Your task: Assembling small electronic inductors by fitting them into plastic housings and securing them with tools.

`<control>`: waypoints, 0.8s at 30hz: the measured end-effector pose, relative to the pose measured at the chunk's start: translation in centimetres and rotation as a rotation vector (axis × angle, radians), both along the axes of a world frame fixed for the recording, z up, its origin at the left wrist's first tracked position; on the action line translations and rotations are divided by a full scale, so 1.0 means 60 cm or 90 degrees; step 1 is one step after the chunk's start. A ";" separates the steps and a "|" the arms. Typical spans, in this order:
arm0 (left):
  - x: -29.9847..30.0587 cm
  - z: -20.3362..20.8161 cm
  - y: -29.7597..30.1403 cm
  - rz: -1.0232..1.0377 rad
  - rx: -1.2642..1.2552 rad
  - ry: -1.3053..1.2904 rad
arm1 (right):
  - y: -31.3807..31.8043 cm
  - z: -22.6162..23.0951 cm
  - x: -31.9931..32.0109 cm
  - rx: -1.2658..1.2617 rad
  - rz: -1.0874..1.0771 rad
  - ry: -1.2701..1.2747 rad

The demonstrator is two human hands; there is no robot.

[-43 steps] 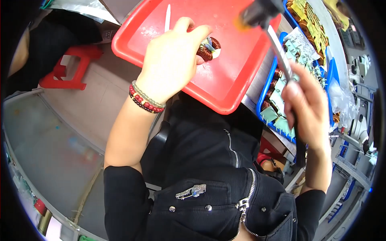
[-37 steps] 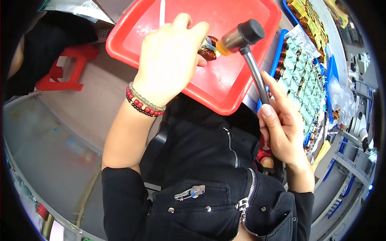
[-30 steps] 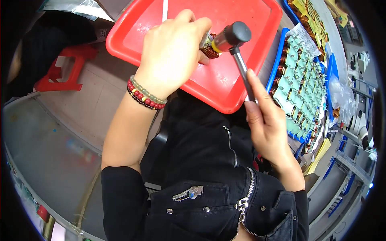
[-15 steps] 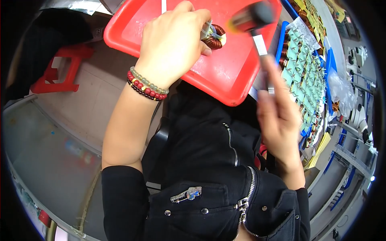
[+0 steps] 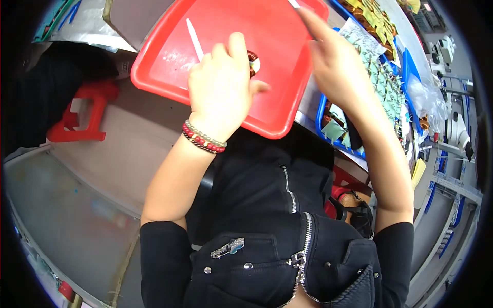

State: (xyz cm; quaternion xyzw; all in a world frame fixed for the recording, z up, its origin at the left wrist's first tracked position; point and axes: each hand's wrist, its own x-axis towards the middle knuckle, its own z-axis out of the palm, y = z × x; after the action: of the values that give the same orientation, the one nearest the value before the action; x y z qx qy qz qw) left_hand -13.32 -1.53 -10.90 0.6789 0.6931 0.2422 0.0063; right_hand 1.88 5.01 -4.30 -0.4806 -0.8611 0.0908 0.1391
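Note:
My left hand (image 5: 220, 84), a beaded bracelet at its wrist, is over the red tray (image 5: 169, 64). Its curled fingers are on a ring-shaped coil (image 5: 252, 57) wound with copper wire. The thumb sticks out below the coil, and most of the coil is hidden behind the hand. A thin white stick (image 5: 194, 38) lies in the tray beyond my fingers. Over the tray's right edge, my right hand (image 5: 336, 64) is closed round the dark handle of a mallet (image 5: 309, 24). The mallet's head is outside the picture.
Right of the red tray, a blue tray (image 5: 322, 115) holds rows of coils on pale green plates (image 5: 387, 92). Yellow-topped coils (image 5: 371, 23) lie farther off, near a clear plastic bag (image 5: 431, 110). A red stool (image 5: 84, 110) stands at the left.
The mallet has swung up and away, so its head has left the picture. My right hand has moved farther from me. My left hand and the coil have shifted slightly within the view.

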 end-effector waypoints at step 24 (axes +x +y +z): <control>0.078 0.151 -0.014 -0.468 0.155 -0.444 | -0.084 0.049 0.165 0.038 0.235 0.443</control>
State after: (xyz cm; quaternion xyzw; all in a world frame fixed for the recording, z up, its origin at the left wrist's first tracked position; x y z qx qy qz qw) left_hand -8.66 -2.35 -1.83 0.7523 0.3322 0.5148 0.2423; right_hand 11.78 0.00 -1.39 -0.2536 -0.8366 0.2469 0.4181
